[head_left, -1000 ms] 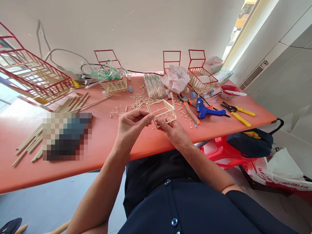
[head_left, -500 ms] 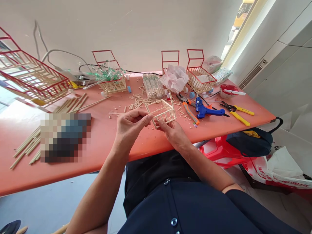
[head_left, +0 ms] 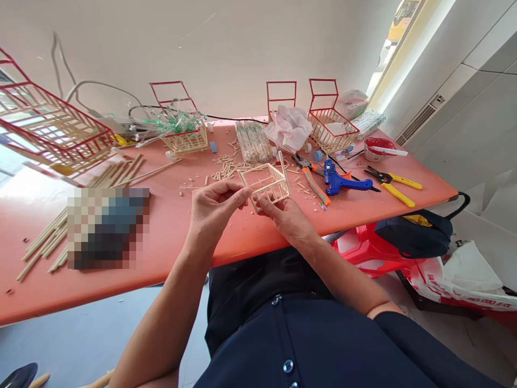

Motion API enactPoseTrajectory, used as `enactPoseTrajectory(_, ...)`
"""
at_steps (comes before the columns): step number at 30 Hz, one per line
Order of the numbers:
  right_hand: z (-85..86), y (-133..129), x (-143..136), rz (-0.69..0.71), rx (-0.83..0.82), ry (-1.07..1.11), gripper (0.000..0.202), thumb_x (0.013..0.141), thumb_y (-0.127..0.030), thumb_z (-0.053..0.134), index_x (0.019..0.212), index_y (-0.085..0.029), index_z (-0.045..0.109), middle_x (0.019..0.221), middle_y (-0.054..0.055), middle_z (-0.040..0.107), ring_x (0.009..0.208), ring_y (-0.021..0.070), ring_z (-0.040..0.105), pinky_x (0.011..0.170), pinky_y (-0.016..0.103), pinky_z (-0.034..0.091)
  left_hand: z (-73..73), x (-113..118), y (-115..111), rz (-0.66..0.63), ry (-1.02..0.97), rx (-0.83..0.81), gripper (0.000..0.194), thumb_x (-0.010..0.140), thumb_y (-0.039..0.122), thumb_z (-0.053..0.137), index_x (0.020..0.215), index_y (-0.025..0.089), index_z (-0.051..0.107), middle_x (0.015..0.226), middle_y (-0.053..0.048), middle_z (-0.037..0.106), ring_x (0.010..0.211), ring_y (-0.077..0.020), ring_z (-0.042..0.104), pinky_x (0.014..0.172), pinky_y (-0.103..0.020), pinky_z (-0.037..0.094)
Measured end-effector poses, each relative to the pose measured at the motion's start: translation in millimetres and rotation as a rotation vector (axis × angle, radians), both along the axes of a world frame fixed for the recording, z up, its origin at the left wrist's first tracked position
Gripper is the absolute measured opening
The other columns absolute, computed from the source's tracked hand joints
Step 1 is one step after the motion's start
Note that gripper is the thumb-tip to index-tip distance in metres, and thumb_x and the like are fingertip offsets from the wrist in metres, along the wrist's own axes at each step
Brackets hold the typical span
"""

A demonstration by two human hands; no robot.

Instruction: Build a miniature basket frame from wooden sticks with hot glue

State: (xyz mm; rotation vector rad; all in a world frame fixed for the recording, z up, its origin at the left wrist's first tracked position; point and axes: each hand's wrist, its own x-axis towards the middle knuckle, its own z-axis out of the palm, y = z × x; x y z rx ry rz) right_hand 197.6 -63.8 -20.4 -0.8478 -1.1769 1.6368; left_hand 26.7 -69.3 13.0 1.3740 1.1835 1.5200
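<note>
Pale wall [head_left: 226, 48] rises behind a single salmon-coloured counter [head_left: 161, 231], the broadest things we see. On its far left stands one large red-rimmed stick basket [head_left: 60, 129], pale slats crossing its inside. Below the counter we count one red stool [head_left: 359, 248] and one dark bag [head_left: 424, 237], with something yellow in the bag's opening.

Three smaller red-handled baskets line the wall: the left basket [head_left: 186, 143] is heaped with clear and green plastic pieces, the middle one [head_left: 288, 126] carries a crumpled whitish bag, and the right one [head_left: 333, 134] has one white piece inside.

Our two hands share one unpainted stick frame [head_left: 269, 186], raised over the near edge of the counter. Our left hand [head_left: 216, 207] has its grip pinched on the frame's left post; the grip of our right hand [head_left: 291, 218] clasps the lower near side.

To the right we count one blue glue gun [head_left: 333, 180], two pairs of pliers [head_left: 386, 179] and one bowl [head_left: 372, 157] of red stuff with a white handle across it. Smallest are the stick offcuts [head_left: 226, 170], too many to count.
</note>
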Motion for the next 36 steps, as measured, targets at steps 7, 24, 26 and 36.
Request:
enactPoseTrajectory(7,1.5,0.6,-1.1,-0.010,-0.016,0.016,0.060,0.068,-0.079,0.088,0.070,-0.020,0.078,0.106,0.009,0.074,0.121,0.0254,0.062,0.111,0.039,0.048,3.6,1.5,-2.4,0.031,-0.003,-0.001,0.024,0.076,0.038,0.091,0.073,0.019,0.077,0.062,0.000,0.065,0.059,-0.0119,0.058,0.059,-0.026,0.048)
enactPoseTrajectory(24,-2.9,-0.3,-1.4,-0.032,-0.013,-0.034,0.059,0.069,-0.079,0.087,0.077,-0.021,0.081,0.109,0.009,0.077,0.125,0.0269,0.063,0.113,0.043,0.048,3.6,1.4,-3.2,0.031,-0.004,0.008,0.019,0.078,0.035,0.088,0.075,0.020,0.078,0.062,0.000,0.066,0.058,-0.0118,0.059,0.059,-0.026,0.049)
enactPoseTrajectory(26,-2.5,-0.7,-1.6,-0.037,-0.021,-0.032,0.059,0.069,-0.079,0.087,0.077,-0.021,0.081,0.109,0.009,0.077,0.125,0.0266,0.063,0.113,0.043,0.048,4.4,1.9,-3.5,0.035,-0.003,-0.001,0.020,0.077,0.036,0.089,0.074,0.019,0.077,0.062,0.000,0.066,0.058,-0.0120,0.058,0.058,-0.027,0.049)
enactPoseTrajectory(36,-0.5,-1.5,-0.4,-0.026,-0.009,-0.034,0.057,0.072,-0.078,0.086,0.070,-0.021,0.079,0.107,0.011,0.078,0.133,0.0302,0.062,0.114,0.044,0.048,5.7,1.3,-4.0,0.043,0.002,0.008,0.016,0.079,0.032,0.087,0.073,0.020,0.078,0.062,-0.001,0.066,0.059,-0.0124,0.059,0.059,-0.027,0.049)
